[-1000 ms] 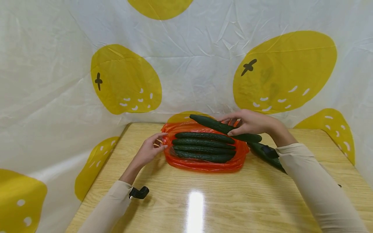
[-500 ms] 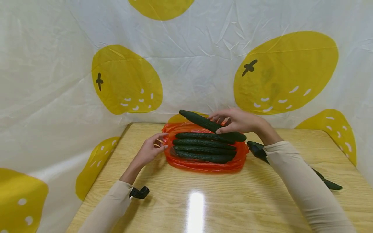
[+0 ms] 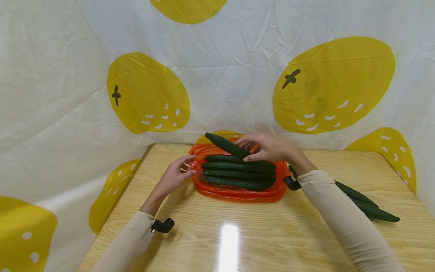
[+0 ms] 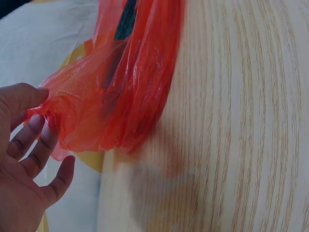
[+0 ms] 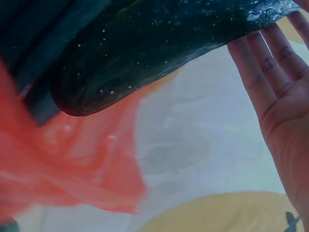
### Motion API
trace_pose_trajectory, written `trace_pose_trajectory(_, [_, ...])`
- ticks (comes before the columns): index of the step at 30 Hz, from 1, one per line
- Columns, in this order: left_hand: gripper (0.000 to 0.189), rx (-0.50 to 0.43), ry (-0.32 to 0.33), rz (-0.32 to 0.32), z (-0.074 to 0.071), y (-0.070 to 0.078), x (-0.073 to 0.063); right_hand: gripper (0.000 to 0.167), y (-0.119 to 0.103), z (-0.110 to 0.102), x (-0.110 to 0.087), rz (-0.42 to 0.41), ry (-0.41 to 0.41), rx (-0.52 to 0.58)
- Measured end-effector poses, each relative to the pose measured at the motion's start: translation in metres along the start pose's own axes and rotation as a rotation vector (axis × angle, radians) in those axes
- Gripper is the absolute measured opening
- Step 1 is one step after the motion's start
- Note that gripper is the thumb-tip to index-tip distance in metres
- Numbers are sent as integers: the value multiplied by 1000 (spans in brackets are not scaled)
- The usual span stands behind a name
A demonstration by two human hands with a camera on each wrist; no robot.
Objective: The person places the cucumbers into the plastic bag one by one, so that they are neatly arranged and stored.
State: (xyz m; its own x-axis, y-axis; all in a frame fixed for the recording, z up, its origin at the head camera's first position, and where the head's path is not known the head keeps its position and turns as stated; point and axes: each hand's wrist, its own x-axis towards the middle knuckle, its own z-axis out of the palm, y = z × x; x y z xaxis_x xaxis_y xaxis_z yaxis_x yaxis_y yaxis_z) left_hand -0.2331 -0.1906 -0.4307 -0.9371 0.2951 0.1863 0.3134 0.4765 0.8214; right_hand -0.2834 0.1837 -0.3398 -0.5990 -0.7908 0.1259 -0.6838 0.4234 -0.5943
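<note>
In the head view my right hand point(image 3: 268, 147) grips a dark green cucumber point(image 3: 224, 144) from above. It slants over a red plastic bag point(image 3: 238, 195), its left end raised and its right end low over the bag's contents. Inside the bag's open mouth lie several cucumbers point(image 3: 238, 175), side by side. My left hand point(image 3: 172, 175) is at the bag's left end; in the left wrist view its fingers point(image 4: 41, 145) pinch the crumpled edge of the bag point(image 4: 145, 82). The right wrist view shows the rounded end of the held cucumber point(image 5: 125, 63) near red plastic.
More cucumbers point(image 3: 374, 209) lie on the wooden table point(image 3: 272, 234) at the right, partly hidden under my right sleeve point(image 3: 343, 215). A white curtain point(image 3: 231, 94) with yellow fruit prints hangs behind the table and along its left side.
My right hand has moved left with the cucumber, bringing it over the bag and then lower. My left hand stays at the bag's left end. The cucumbers at the right have become more visible.
</note>
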Motion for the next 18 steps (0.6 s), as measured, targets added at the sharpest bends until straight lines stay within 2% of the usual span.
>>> trace_pose_trajectory(7, [51,-5,-4,-7,1,2,0,52,17,19,-1,42,-71,-28])
trace_pose_trajectory(11, [48,1,-12,6,-2,20,-4,52,22,25,-1,78,-115,-16])
trace_pose_trajectory(12, [47,2,-12,8,-2,20,-4,52,23,26,-1,85,-127,-12])
trace_pose_trajectory(15, [47,8,-5,18,-2,15,-4,52,26,32,-1,104,-163,-17])
trace_pose_trajectory(18, [49,11,0,9,-1,0,0,51,28,37,1,115,-182,-37])
